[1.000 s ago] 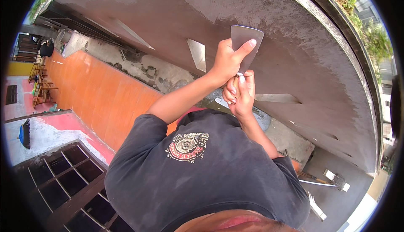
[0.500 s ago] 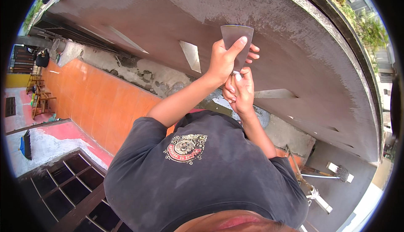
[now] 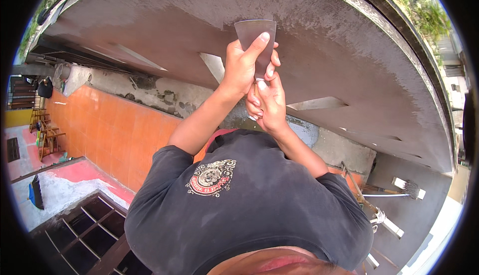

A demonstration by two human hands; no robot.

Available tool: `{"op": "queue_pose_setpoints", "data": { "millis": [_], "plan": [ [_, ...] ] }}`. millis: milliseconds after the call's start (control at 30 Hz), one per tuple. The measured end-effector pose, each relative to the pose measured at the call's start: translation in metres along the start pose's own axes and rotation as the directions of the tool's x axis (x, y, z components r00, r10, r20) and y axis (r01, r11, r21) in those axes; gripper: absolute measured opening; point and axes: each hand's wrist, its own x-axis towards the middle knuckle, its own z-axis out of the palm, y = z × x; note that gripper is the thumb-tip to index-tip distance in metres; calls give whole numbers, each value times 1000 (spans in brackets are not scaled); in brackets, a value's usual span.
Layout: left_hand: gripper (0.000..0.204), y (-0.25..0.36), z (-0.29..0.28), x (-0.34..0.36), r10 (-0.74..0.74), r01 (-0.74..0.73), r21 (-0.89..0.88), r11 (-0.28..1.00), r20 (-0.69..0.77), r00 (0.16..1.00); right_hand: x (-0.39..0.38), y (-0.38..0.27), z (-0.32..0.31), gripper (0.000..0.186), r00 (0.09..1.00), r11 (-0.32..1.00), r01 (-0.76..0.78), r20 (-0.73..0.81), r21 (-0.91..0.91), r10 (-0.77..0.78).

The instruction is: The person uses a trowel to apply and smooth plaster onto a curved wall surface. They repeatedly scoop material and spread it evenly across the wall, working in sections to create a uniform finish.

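Observation:
Both hands are on one putty knife, its wide grey metal blade pointing up and away from me. My left hand grips the blade from the left, thumb laid flat along its face and fingertips curling round the right edge. Lower down, my right hand is closed round the handle, which is mostly hidden; only a pale bit shows by the thumb. Behind the blade spreads a grey-brown plastered wall, smoother low down and streaked near its top. Whether the blade touches the wall, I cannot tell.
Slanted openings such as one pierce the wall. Orange tiled floor lies to the left, with wooden chairs beyond. At the right, a brush and a tied wooden pole stand nearby. Plants grow past the wall's top edge.
My two hands and the putty knife have shifted left and slightly up in the picture. The grip looks the same, and the surroundings have moved slightly in view.

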Motion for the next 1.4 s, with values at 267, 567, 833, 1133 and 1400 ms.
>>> {"op": "queue_pose_setpoints", "data": {
  "millis": [267, 567, 833, 1133, 1400],
  "plan": [
    [36, 9, 0, 2, 18, -18, 33, 999, -3, 1000, 6, -2, 6, 11, 996, 999, 33, 77, 29, -35],
    [33, 27, 15, -1, 121, -120, 58, 991, 2, 993, 13, -15, 16, 9, 991, 982, -44, 135, 182, 20],
    [32, 20, 8, -2, 57, -55, 77, 995, -18, 998, 8, -4, 11, 9, 992, 982, -64, 117, 175, 44],
    [32, 25, 9, 2, 123, -122, 80, 989, -10, 992, 13, -9, 15, 9, 992, 967, -94, 99, 236, 73],
    [33, -2, -8, -18, 51, -38, 63, 997, -214, 976, -3, -8, -9, 30, 990, 914, -88, 65, -397, 124]
  ]
}}
